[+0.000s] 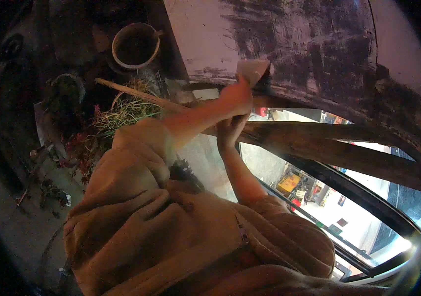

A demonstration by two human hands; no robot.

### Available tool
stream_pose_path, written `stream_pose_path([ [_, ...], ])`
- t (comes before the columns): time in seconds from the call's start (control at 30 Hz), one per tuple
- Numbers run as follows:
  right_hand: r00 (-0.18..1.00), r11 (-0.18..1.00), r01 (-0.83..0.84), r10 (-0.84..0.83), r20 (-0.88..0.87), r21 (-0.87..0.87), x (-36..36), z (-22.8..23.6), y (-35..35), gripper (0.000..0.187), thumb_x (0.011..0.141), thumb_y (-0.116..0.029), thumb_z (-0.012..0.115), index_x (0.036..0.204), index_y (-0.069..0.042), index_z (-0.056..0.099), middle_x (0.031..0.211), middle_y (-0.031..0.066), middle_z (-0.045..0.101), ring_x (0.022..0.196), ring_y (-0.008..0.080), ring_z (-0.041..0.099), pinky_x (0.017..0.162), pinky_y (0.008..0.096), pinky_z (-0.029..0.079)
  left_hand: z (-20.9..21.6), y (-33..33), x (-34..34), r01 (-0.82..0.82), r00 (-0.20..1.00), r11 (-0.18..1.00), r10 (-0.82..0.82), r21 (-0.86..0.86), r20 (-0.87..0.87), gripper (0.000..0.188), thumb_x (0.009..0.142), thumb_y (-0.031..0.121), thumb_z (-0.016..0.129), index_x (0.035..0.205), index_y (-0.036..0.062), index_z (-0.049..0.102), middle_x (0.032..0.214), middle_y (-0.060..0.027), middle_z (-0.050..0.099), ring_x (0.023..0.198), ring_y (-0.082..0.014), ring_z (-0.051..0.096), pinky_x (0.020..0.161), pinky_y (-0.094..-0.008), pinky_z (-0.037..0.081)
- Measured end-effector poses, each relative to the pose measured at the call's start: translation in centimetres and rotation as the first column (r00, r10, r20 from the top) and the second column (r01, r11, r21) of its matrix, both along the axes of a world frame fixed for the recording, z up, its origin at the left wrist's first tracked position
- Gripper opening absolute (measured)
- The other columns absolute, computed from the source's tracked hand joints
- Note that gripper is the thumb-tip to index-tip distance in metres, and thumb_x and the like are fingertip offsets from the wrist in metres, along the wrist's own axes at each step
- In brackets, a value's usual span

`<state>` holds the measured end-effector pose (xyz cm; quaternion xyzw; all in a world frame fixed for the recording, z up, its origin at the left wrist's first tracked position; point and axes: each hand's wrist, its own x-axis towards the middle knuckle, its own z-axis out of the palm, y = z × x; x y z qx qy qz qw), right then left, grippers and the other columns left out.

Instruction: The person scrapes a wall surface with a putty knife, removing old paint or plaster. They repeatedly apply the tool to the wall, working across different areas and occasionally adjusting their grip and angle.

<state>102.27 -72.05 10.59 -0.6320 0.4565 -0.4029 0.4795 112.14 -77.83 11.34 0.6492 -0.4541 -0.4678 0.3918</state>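
Observation:
A pale, flat scraper [253,71] is in my left hand [238,96], which is closed round its narrow end. Its wide blade lies against the lower edge of a whitish panel [205,34] with dark, streaky patches. Just below my left wrist is my right hand [230,129], its fingers curled and partly hidden behind the left one. It is beside the weathered wooden beams [314,143]; what it grips, if anything, does not show.
A long wooden stick [126,90] crosses dry grass [126,116] at left. Beyond it stands a round bucket [136,45]. Dark framing [339,177] surrounds a bright opening at right, through which a yellow case [288,182] shows. Reddish plants [79,148] lie at lower left.

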Motion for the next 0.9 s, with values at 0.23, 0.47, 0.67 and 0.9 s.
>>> stream_pose_path([
  [0.23, 0.913, 0.951, -0.248, 0.164, -0.374, -0.187, 0.3, -5.0, -5.3, 0.042, 0.095, -0.027, 0.047, 0.130, -0.007, 0.039, 0.132, 0.0086, 0.044, 0.119, 0.0254, 0.045, 0.103, 0.0370, 0.033, -0.7, -2.1, 3.9, -0.113, 0.993, 0.993, 0.114, 0.039, -0.028, 0.088, 0.072, 0.012, 0.061, 0.132, -0.0241, 0.007, 0.093, -0.0312, 0.063, 0.086, -0.0440, 0.064, 0.073, -0.0477, 0.052],
  [0.47, 0.979, 0.964, -0.049, -0.005, 0.203, 0.262, 0.7, -0.7, -2.2, 0.040, 0.089, -0.008, 0.058, 0.123, -0.005, 0.037, 0.118, 0.0110, 0.049, 0.108, 0.0212, 0.049, 0.097, 0.0326, 0.036, 0.0, -0.3, 0.3, -0.100, 0.995, 0.986, 0.102, 0.136, -0.011, 0.070, 0.078, 0.021, 0.060, 0.130, -0.0138, 0.028, 0.096, -0.0271, 0.064, 0.086, -0.0434, 0.064, 0.070, -0.0474, 0.053],
  [0.67, 0.973, 0.992, -0.124, 0.122, -0.196, -0.002, -3.9, -5.9, -2.3, 0.047, 0.097, -0.038, 0.043, 0.133, -0.007, 0.038, 0.128, 0.0074, 0.048, 0.119, 0.0208, 0.047, 0.103, 0.0382, 0.035, -0.7, -0.7, 2.0, -0.039, 0.996, 0.997, 0.045, 0.071, -0.081, 0.081, 0.076, 0.016, 0.062, 0.129, -0.0227, 0.016, 0.094, -0.0310, 0.063, 0.091, -0.0421, 0.064, 0.077, -0.0473, 0.052],
  [0.9, 0.975, 0.982, -0.149, 0.126, -0.182, -0.120, -3.0, -3.4, -2.9, 0.034, 0.088, -0.008, 0.056, 0.118, -0.002, 0.041, 0.117, 0.0103, 0.051, 0.109, 0.0209, 0.049, 0.096, 0.0318, 0.037, -0.9, -0.3, -0.5, -0.075, 0.994, 0.992, 0.083, 0.104, -0.073, 0.072, 0.075, 0.015, 0.063, 0.123, -0.0206, 0.024, 0.093, -0.0308, 0.063, 0.091, -0.0416, 0.064, 0.075, -0.0467, 0.053],
])
